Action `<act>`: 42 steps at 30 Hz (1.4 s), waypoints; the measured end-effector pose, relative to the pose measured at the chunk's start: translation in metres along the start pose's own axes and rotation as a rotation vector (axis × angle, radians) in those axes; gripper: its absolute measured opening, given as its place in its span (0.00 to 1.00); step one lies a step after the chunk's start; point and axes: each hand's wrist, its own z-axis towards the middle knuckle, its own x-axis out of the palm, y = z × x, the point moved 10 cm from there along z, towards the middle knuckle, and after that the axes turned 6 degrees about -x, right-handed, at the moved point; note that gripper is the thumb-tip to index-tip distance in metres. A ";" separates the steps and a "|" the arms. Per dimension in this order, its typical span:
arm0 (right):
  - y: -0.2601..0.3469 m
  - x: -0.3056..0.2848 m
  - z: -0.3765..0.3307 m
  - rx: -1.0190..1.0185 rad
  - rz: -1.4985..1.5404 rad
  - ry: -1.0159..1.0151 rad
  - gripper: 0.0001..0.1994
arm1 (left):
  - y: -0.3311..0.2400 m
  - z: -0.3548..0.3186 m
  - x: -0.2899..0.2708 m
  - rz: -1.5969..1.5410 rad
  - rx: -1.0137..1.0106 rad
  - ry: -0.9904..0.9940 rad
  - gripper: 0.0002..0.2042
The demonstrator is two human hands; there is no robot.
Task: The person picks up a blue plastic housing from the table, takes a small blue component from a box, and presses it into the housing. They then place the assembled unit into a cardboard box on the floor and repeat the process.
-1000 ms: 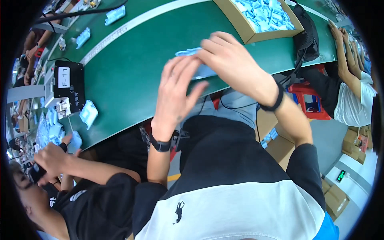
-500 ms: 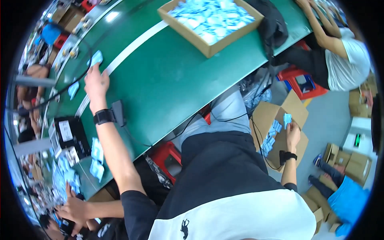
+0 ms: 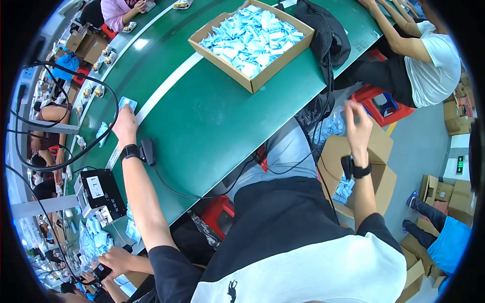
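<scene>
My left hand reaches over the far left part of the green table with its fingers closed on a small flat blue-and-white packet. A similar light-blue packet lies just left of that hand. My right hand is raised off the right side of the table, fingers loosely bent and apart, with nothing visible in it. Below that hand stands an open cardboard carton with several blue packets inside. Both wrists wear black straps with small devices.
A shallow cardboard tray heaped with blue packets sits on the green table, beside a black mesh bag. A black box-shaped device stands at left. Cables hang nearby. Co-workers sit around; red stools and cartons stand on the floor.
My right hand has let go of its blue packet and risen from the carton toward the table. My left hand, earlier at a packet, has shifted slightly down and right. The view has shifted.
</scene>
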 end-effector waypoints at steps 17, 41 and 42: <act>0.148 0.204 0.187 -0.559 -0.315 0.565 0.06 | -0.118 -0.224 -0.101 -0.680 0.390 0.148 0.06; 0.282 0.202 0.057 -0.484 0.437 0.973 0.04 | -0.115 -0.260 -0.092 -0.815 0.350 -0.055 0.21; 0.288 0.207 0.045 -0.525 0.514 0.982 0.04 | -0.115 -0.260 -0.090 -0.860 0.345 -0.062 0.21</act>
